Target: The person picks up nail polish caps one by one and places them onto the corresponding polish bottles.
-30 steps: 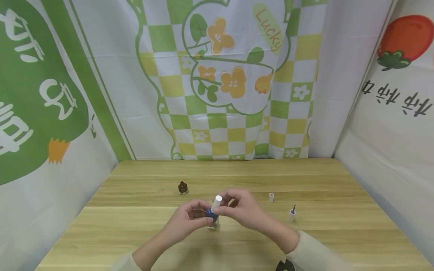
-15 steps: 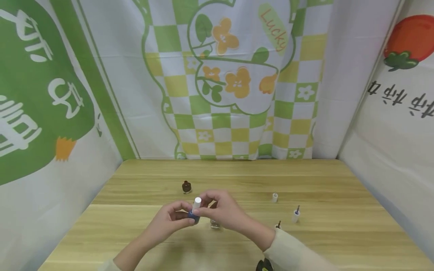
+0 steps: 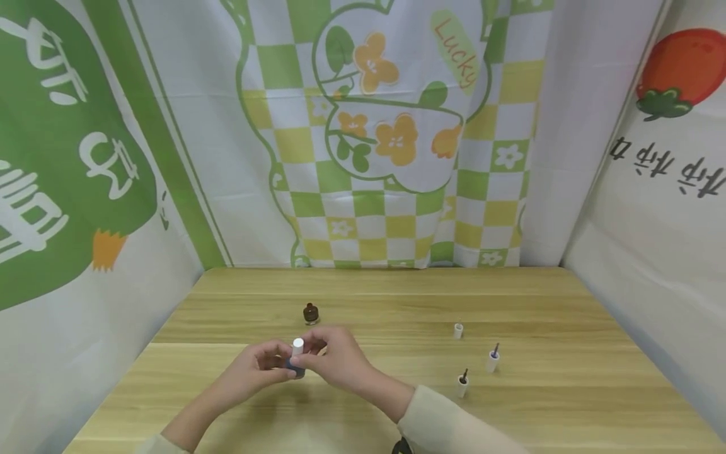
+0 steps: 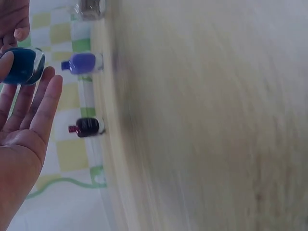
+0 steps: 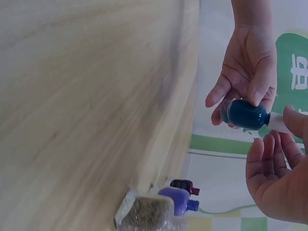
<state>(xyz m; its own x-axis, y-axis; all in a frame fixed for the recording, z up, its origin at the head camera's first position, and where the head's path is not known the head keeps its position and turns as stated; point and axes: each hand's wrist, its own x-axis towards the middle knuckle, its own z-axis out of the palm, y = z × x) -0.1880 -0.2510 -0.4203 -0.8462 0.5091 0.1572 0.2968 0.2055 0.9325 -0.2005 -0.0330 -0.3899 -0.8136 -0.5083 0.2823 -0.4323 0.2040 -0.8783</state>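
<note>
A nail polish bottle of blue polish (image 3: 297, 371) is held between both hands, above the table. My left hand (image 3: 249, 373) grips its glass body between thumb and fingers, as the left wrist view also shows. The white cap (image 5: 278, 123) sits on the bottle's neck, and my right hand (image 3: 338, 364) pinches it between thumb and fingers. Three uncapped bottles stand on the table: dark red (image 4: 87, 127), purple (image 4: 84, 63) and glittery (image 5: 147, 214). In the head view, only the dark red one shows; my right hand hides the others.
On the right of the wooden table (image 3: 539, 315) stand three white caps: a far one (image 3: 458, 331), one with a purple brush pointing up (image 3: 493, 360), and a nearer one with a dark brush (image 3: 462, 386). Printed cloth (image 3: 374, 221) hangs behind the table.
Both hands have moved left together with the blue nail polish bottle, still gripping bottle and cap. The right forearm's shift has uncovered the cap with the dark brush.
</note>
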